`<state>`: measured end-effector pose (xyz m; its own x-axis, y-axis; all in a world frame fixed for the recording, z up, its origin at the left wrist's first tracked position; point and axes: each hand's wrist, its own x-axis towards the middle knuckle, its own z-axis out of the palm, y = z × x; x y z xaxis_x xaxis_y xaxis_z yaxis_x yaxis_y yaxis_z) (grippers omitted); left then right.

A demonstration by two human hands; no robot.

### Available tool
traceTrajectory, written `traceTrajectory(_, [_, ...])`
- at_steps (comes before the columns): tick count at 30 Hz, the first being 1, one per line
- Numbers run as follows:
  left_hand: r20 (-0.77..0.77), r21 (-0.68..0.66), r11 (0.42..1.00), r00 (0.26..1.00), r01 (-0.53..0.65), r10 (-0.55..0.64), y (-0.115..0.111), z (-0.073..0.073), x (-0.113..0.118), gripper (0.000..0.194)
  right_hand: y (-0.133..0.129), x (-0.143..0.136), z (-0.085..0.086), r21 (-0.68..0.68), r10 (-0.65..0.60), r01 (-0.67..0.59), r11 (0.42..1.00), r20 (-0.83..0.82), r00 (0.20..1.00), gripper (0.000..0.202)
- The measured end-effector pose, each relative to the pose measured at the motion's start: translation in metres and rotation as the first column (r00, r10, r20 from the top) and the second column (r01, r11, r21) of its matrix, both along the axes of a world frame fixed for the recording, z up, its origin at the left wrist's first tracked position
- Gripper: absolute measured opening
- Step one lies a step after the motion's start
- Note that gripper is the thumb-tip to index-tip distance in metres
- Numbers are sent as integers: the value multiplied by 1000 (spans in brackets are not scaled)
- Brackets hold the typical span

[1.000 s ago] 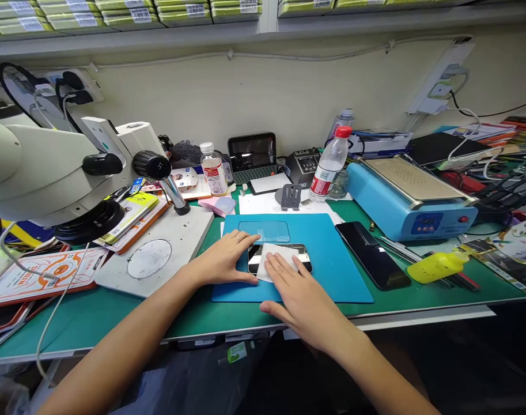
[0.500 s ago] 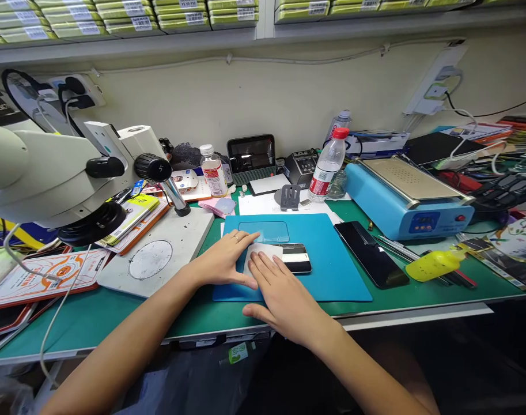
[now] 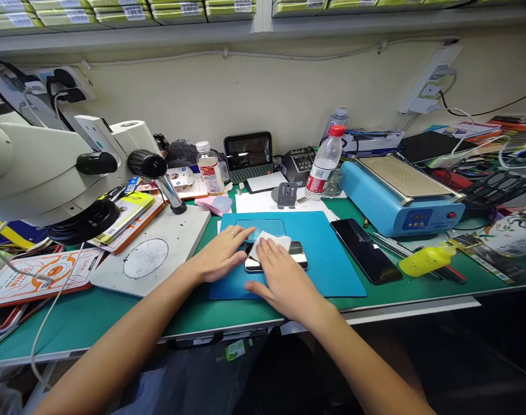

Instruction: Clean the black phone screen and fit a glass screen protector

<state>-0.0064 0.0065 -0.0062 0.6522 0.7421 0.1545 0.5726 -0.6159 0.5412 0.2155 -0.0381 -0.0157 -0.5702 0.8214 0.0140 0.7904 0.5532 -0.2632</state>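
Observation:
A phone (image 3: 298, 255) lies flat on the blue mat (image 3: 338, 271), its surface reflecting a bright strip. My right hand (image 3: 286, 282) presses a crumpled white wipe (image 3: 283, 240) onto the phone with its fingers laid flat together and its thumb held apart. At the phone's left end rests my left hand (image 3: 222, 253), fingers stretched out and thumb apart, with a ring on one finger. Whether its fingertips grip the phone's edge I cannot tell. Just behind the phone is a clear, dark-edged glass panel (image 3: 267, 226), partly covered by the left fingers and the wipe.
A microscope (image 3: 42, 167) with a pale base (image 3: 180, 248) stands left. To the right lie a black phone screen (image 3: 366, 253), a yellow squeeze bottle (image 3: 424, 261) and a blue heating plate machine (image 3: 375, 196). Behind are a red-capped bottle (image 3: 325, 164) and a phone stand (image 3: 287, 195).
My right hand has slid the wipe from the phone's left end toward its middle, bunching it up. More of the phone's left part shows. The whole view has shifted slightly.

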Motion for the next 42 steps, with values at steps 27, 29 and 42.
traceTrajectory(27, [-122, -19, 999, 992, -36, 34, -2, 2, 1, 95, -10, 49, -10, 122, -169, 159, 980, 78, 982, 89])
traceTrajectory(29, [-158, 12, 999, 986, -47, 48, -2, 3, 2, 95, -15, 50, -11, 135, -166, 154, 979, 88, 982, 88])
traceTrajectory(42, [36, 22, 969, 969, -245, 244, 0, 1, 0, 92, -6, -1, -2, 46, -78, 77, 996, 27, 997, 97])
